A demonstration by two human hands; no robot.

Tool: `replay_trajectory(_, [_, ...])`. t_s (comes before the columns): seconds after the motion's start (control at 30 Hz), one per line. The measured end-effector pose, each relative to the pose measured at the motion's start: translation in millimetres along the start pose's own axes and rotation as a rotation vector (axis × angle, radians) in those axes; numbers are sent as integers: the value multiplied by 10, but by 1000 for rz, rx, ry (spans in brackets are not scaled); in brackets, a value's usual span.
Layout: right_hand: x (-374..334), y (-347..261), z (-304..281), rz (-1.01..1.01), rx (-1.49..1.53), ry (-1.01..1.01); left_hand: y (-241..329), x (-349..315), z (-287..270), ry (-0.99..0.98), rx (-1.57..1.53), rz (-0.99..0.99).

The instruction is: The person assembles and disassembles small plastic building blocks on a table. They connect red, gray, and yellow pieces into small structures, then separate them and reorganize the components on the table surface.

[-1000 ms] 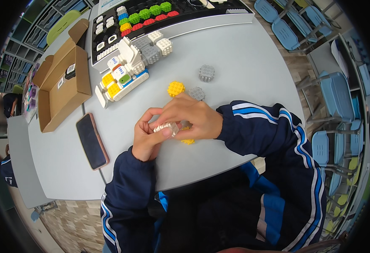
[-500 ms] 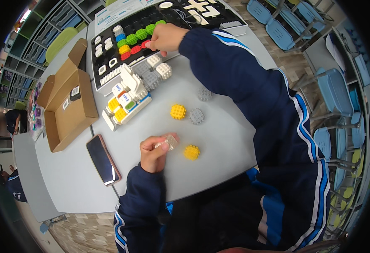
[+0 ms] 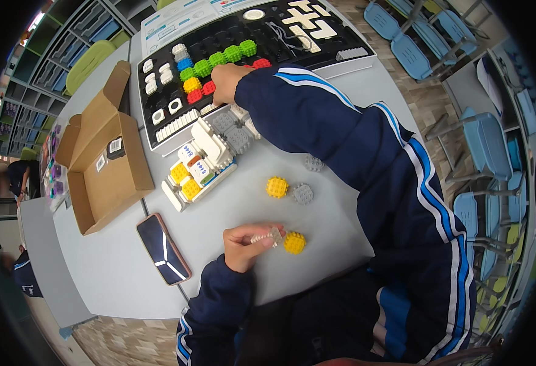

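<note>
L hand (image 3: pixel 241 244) pinches small white piece (image 3: pixel 266 236) touching yellow gear (image 3: pixel 294 243). R hand (image 3: pixel 226 81) on black tray (image 3: pixel 158 131) by red blocks (image 3: pixel 201 91); grip unclear.

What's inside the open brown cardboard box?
The open brown cardboard box holds one small black block with a white label; otherwise only bare cardboard shows. Its raised flaps may hide the corners.
</note>
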State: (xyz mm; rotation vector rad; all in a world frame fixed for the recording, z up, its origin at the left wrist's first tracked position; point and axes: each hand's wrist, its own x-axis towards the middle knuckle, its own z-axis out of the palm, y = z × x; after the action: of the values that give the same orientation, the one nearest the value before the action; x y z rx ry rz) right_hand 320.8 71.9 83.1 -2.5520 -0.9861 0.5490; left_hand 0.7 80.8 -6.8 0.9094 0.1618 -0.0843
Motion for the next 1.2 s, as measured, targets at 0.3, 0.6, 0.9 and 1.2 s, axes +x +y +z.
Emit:
replay_trajectory(0.3, [-86,53,15,16,137,119,3,2,-26,27,17,-23])
replay_trajectory(0.6, [-44,-89,28,34,87,102,27,7,5,1,9,-19])
replay_trajectory(0.9, [-48,-109,-12,-35,118,98,41,19,24,-22,64,-30])
replay_trajectory(1.2, [-229,30,-183,-199,232,243,-5,48,-31,-21,20,18])
